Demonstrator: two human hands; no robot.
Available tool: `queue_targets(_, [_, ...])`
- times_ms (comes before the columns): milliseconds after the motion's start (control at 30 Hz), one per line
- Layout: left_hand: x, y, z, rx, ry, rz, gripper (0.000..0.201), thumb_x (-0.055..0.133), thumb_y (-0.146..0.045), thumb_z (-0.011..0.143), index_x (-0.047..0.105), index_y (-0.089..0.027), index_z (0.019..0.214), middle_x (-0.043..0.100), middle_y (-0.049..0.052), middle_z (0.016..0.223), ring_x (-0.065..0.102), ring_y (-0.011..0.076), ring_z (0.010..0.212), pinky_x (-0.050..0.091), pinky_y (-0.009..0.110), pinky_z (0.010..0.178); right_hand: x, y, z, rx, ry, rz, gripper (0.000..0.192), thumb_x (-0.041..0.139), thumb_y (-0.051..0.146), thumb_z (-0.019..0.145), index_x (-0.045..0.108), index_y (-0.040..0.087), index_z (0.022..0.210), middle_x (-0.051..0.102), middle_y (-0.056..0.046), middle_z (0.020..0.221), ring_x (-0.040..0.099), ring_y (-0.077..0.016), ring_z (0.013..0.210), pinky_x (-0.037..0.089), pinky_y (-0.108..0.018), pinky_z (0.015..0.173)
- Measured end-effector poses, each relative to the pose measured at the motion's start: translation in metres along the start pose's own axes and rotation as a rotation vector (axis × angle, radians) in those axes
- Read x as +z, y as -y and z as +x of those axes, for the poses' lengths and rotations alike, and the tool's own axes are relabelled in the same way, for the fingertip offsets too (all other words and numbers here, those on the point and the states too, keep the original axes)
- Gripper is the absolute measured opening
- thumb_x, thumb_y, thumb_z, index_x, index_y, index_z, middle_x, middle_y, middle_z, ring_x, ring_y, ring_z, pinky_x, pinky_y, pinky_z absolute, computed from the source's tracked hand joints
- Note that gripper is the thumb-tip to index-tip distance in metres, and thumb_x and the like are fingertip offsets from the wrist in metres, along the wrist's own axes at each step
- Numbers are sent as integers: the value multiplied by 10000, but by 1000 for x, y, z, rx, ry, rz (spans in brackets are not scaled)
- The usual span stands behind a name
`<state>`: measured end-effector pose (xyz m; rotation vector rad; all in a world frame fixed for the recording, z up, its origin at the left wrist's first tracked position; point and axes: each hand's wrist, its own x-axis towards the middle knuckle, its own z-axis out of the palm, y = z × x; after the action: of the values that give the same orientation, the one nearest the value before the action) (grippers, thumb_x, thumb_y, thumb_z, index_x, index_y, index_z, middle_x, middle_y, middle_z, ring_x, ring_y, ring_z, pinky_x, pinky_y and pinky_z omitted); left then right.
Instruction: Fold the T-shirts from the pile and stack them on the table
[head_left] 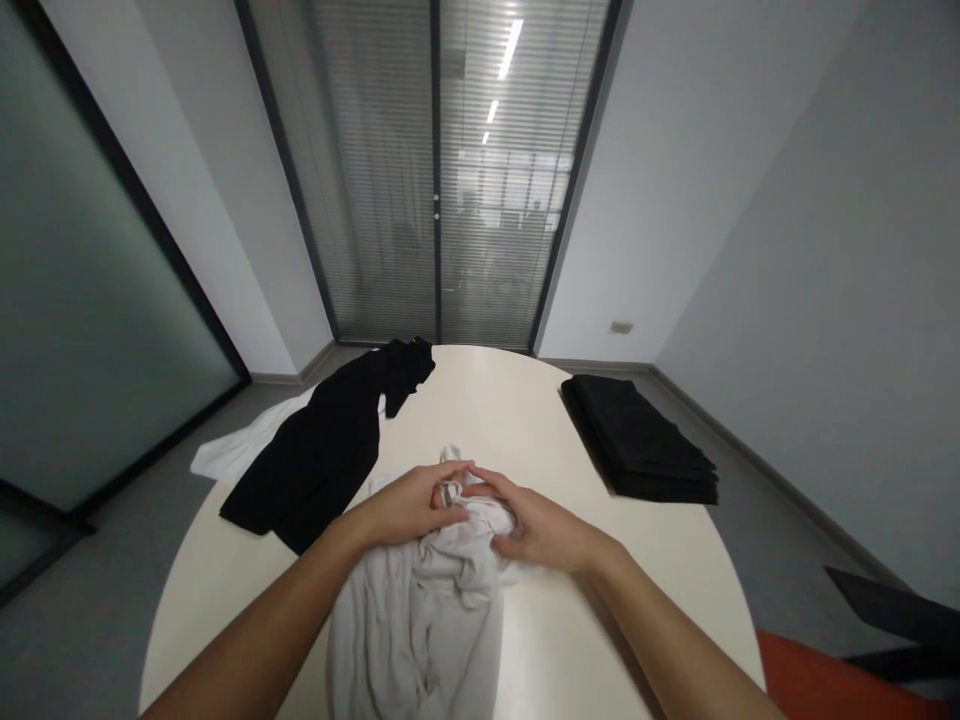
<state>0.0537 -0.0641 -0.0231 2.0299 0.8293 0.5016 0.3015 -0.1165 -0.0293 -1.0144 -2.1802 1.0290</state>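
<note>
A crumpled light grey-white garment [427,620] lies on the round table in front of me, its lower part hanging toward the near edge. At its bunched top end, my left hand [412,505] grips the cloth from the left, thumb over the fabric. Opposite it, my right hand [529,520] curls around the same bunch from the right. The fingertips of both hands nearly meet at the far side. Exactly which kind of garment it is cannot be made out from the gathered folds.
On the cream round table [510,400], a black garment [322,450] lies loosely over a white garment [251,440] at the left. A neat stack of folded black cloth [637,440] sits at the right. An orange chair [817,680] stands at the lower right.
</note>
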Motion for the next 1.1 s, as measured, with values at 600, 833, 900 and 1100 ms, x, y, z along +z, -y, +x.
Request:
queue_targets(600, [-39,11,4,-275,-562,-27,406,607,-508,815,546,-177,589,534,2,541,519,157,528,332,253,533,-29,-13,2,-69,-244,-653,302,541,39,799,699,240,960,711,-54,994,559,-277,1122,435,-431,936])
queue_targets(833, [-41,27,12,-89,-733,-546,528,761,-428,730,580,-182,1161,628,113,1199,676,203,982,565,294,760,-46,-46,-8,206,-712,-813,412,489,67,830,712,195,1152,605,-145,1267,522,-333,1169,469,-521,979])
queue_targets(900, [-36,35,12,-83,-765,-268,687,761,-377,737,493,-221,1351,409,150,1493,606,256,1190,562,357,884,-38,-38,-5,126,-646,-722,372,487,145,899,692,204,1203,604,-136,1277,525,-311,1193,452,-519,1029])
queue_targets(1100, [-32,30,2,-328,-638,449,585,626,-379,860,475,-201,1396,538,150,1358,622,298,1171,489,420,1003,-17,-6,1,-157,-70,-439,355,669,258,871,672,240,1225,671,-90,1171,576,-255,1134,459,-432,1016])
